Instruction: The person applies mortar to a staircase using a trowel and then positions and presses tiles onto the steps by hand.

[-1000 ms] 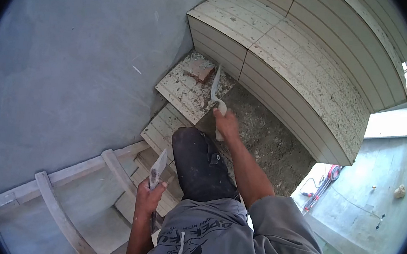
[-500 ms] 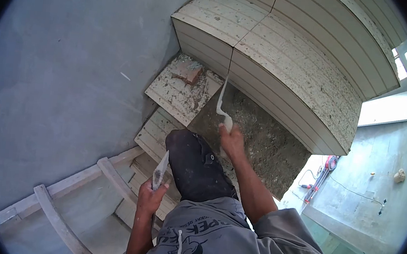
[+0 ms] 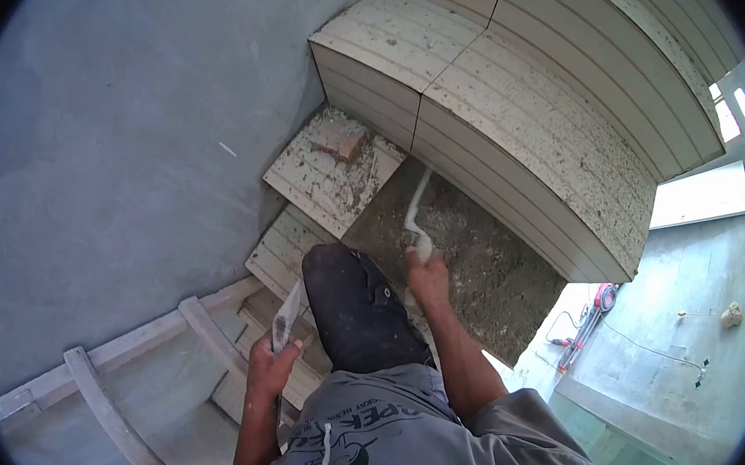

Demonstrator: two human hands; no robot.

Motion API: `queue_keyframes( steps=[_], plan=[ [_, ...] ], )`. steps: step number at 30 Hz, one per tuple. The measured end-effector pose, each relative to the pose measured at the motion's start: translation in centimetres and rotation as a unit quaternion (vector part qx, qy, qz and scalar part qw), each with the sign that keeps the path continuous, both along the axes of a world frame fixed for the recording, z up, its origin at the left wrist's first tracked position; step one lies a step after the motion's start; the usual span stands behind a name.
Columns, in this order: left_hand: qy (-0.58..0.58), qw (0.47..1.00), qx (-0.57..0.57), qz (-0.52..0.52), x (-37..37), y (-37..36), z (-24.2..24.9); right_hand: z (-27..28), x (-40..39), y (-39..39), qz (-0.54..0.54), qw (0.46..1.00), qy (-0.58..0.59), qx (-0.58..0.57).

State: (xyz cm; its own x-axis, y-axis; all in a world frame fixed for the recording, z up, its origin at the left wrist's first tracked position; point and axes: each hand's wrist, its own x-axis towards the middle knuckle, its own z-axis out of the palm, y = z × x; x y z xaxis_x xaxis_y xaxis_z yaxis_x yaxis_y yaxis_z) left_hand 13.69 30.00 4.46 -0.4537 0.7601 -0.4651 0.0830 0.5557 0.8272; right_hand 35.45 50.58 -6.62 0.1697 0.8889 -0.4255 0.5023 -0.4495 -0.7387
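My left hand is wrapped round the base of a pale pointed tool, its tip up beside my dark-trousered knee. In my right hand is a whitish, bent strip-like tool, whose far end lies near the foot of the tiled riser. Below it is rough grey mortar on the step. Left of the mortar, a striped tile bears crumbs and a broken reddish brick piece.
Striped tiled steps strewn with debris rise at the top. A grey wall stands on the left, a wooden frame at lower left. To the right below are a red tool with a cable and a white panel.
My right hand has moved slightly down and right, and the strip's far end has left the riser's joint. My left hand has shifted slightly left and down, still gripping its tool.
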Motion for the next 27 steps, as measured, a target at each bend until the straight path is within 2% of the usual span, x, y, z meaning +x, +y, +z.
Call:
queue_keyframes(
  steps=[2,5,10,13,15,17,18,20,21,23,24,26,27],
  plan=[
    [0.003,1.000,-0.008,-0.015,0.0,-0.3,-0.2,0.7,-1.6,1.8,0.082,0.996,0.004,-0.029],
    [-0.021,1.000,-0.016,-0.003,-0.4,0.1,-0.8,-0.8,-1.8,4.4,0.095,0.994,-0.039,-0.023],
    [-0.025,0.999,-0.030,0.021,0.5,1.2,0.7,-0.1,6.3,1.2,0.079,0.996,-0.043,-0.026],
    [0.023,0.999,0.002,-0.022,-0.3,0.5,-0.5,0.7,9.4,-2.2,0.059,0.997,-0.047,-0.010],
    [0.018,1.000,0.010,-0.016,-0.8,-0.3,-1.4,1.2,10.2,-3.7,0.040,0.998,-0.041,0.015],
    [0.011,1.000,0.019,-0.007,-0.8,-0.8,-1.9,1.5,10.6,-4.2,0.029,0.992,-0.120,-0.019],
    [-0.008,1.000,0.007,0.009,-0.6,-0.9,-1.6,1.9,10.2,-3.8,0.028,0.992,-0.120,-0.019],
    [-0.026,0.999,-0.008,0.019,-0.3,-1.2,-1.2,3.2,8.3,-2.4,0.117,0.976,-0.183,-0.022],
    [-0.032,0.999,-0.006,0.021,-0.3,-1.2,-1.1,3.6,7.3,-1.5,0.113,0.977,-0.182,-0.019],
    [-0.039,0.999,-0.003,0.025,-0.4,-0.9,-1.1,4.1,5.7,0.1,0.204,0.955,-0.210,0.041],
    [-0.033,0.999,0.001,0.025,-0.5,-0.7,-1.1,4.0,5.8,1.1,0.204,0.955,-0.212,0.042],
    [-0.031,0.999,0.001,0.024,-0.2,-0.3,-1.0,3.6,6.6,2.3,0.292,0.915,-0.274,0.055],
    [-0.021,1.000,-0.007,0.019,0.0,0.2,-0.3,4.0,8.0,2.5,0.292,0.914,-0.275,0.052]
  ],
)
